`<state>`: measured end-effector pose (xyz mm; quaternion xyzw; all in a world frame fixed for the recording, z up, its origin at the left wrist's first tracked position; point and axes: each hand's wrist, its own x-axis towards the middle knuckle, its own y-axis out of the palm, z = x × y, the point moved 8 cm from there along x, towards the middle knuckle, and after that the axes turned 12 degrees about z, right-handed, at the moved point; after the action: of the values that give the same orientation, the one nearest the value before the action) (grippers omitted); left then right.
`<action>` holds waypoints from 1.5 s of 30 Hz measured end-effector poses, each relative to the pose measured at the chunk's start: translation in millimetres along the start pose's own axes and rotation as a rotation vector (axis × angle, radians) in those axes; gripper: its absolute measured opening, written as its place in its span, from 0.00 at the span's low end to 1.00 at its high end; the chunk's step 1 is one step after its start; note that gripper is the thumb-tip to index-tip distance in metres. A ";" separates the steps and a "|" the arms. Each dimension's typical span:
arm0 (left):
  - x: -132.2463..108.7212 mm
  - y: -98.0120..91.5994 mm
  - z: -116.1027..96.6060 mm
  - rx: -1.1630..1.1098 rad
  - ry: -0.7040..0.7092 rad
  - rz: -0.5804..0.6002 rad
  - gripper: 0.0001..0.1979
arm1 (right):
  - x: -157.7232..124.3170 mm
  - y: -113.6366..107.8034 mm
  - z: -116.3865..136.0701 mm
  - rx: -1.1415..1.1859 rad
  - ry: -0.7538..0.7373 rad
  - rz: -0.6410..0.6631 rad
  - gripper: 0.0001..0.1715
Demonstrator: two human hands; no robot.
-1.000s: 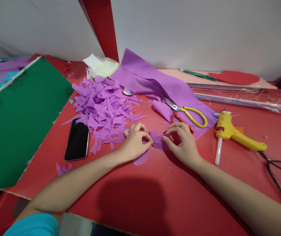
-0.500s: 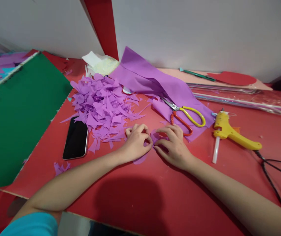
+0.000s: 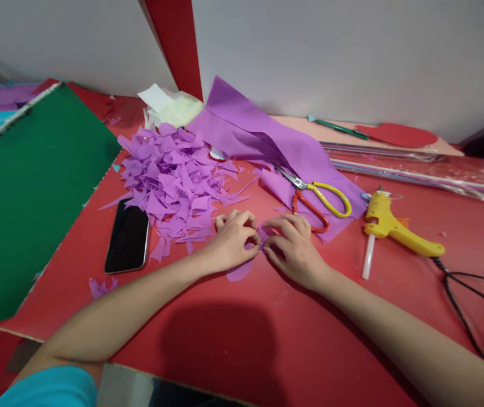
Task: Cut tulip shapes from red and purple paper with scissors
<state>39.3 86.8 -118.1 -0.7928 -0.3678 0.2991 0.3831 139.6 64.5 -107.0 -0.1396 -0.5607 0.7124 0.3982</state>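
My left hand (image 3: 237, 240) and my right hand (image 3: 290, 246) meet over the red tabletop, fingertips nearly touching. Between them is a small purple paper piece (image 3: 239, 272) with a rounded lower end, pinched by the thumb and forefinger of each hand. Its middle is largely covered by my fingers. Just beyond my right hand, scissors (image 3: 302, 184) with one yellow and one red handle lie partly spread on a big purple sheet (image 3: 267, 127). Up and left of my left hand is a heap of cut purple scraps (image 3: 178, 181).
A black phone (image 3: 127, 240) lies left of the scraps, beside a large green board (image 3: 34, 198). On the right rests a yellow glue gun (image 3: 388, 223) with a black cord. Clear-wrapped strips (image 3: 415, 178), a green pen (image 3: 339, 128) and a red cutout (image 3: 403, 135) lie behind.
The whole view shifts slightly. Both hands stay at nearly the same spot, still pinching the purple piece, with only small finger movement.
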 end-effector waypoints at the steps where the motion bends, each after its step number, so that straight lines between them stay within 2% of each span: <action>1: -0.2 -0.4 -0.4 0.006 0.005 0.000 0.05 | 0.3 -0.1 0.3 -0.003 0.003 -0.002 0.05; 7: -2.1 -4.7 -4.4 0.030 0.037 -0.014 0.03 | 0.5 -1.1 0.8 -0.008 0.005 -0.018 0.06; 10: -2.8 -5.2 -4.9 0.041 0.040 -0.027 0.07 | 0.4 -0.6 0.2 -0.002 0.009 -0.021 0.07; 15: -2.7 -2.3 -2.4 0.055 0.042 -0.033 0.09 | 0.4 0.0 -0.3 0.009 0.012 -0.010 0.07; 25: -3.0 -1.3 -0.5 0.043 0.030 -0.036 0.05 | 0.0 -0.8 1.2 0.023 -0.002 0.008 0.08; 28: -3.2 -0.8 -2.6 0.042 0.030 -0.023 0.04 | -1.2 -5.2 1.5 0.060 -0.008 -0.021 0.08; 31: -3.3 -0.7 -5.1 0.039 0.048 -0.021 0.04 | -4.1 -14.1 -5.3 0.122 0.047 -0.097 0.08; 37: -5.0 -10.6 -5.2 0.031 0.081 -0.152 0.05 | -15.1 -26.5 -37.3 0.299 0.280 -0.291 0.12; 39: -6.4 -17.0 -4.7 0.024 0.078 -0.214 0.05 | -18.2 -26.1 -45.6 0.352 0.339 -0.329 0.10; 42: -8.2 -25.1 -4.0 0.003 0.060 -0.278 0.04 | -17.5 -21.5 -49.8 0.390 0.370 -0.297 0.08; 45: -9.3 -29.4 -3.7 -0.018 0.054 -0.312 0.04 | -12.6 -17.7 -45.6 0.375 0.333 -0.214 0.09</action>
<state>26.6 90.6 -90.1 -0.7371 -0.4786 0.2115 0.4276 184.5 87.8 -109.2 -0.1185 -0.3575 0.7248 0.5769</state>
